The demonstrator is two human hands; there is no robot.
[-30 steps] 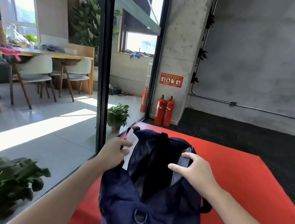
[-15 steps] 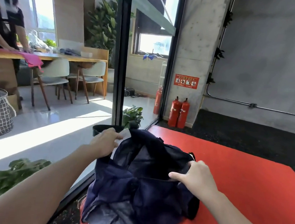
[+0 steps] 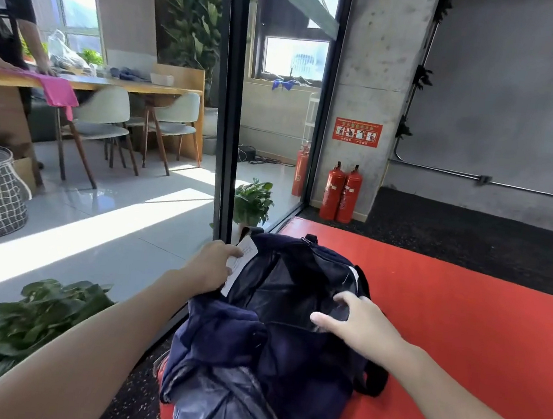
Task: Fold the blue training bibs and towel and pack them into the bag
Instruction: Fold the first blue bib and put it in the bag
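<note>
**Two hands work the bag mouth wider**

Both hands are on the dark blue bag (image 3: 287, 341), which lies on the red mat (image 3: 454, 333) by the glass wall. The left hand (image 3: 212, 265) keeps its grip curled on the left rim, next to a white tag (image 3: 241, 264). The right hand (image 3: 356, 325), which half a second ago pinched the right rim, has let go and now reaches over the opening, fingers spread and loose, holding nothing. The mouth gapes wider than before, dark lining showing. That suggests packing is about to begin; no bibs or towel are clearly visible.
</note>
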